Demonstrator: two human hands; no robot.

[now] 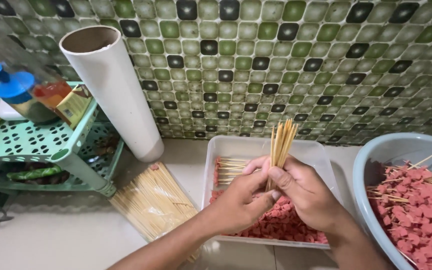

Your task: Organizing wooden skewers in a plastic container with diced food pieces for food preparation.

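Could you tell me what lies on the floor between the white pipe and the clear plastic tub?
In the head view, a pack of bamboo skewers lies between the white pipe and the clear plastic tub.

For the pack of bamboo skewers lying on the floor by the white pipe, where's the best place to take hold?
Probably across the middle of the pack of skewers, fingers coming down from above and pinching its two long edges. It lies flat and slanted, long and narrow, with the pipe near its far end and the left hand's forearm over the near corner.

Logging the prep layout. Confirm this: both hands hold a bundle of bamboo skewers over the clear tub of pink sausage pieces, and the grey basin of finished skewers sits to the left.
Wrong side. The head view shows the grey basin to the right of the clear tub. The rest stands: left hand and right hand hold the skewer bundle.
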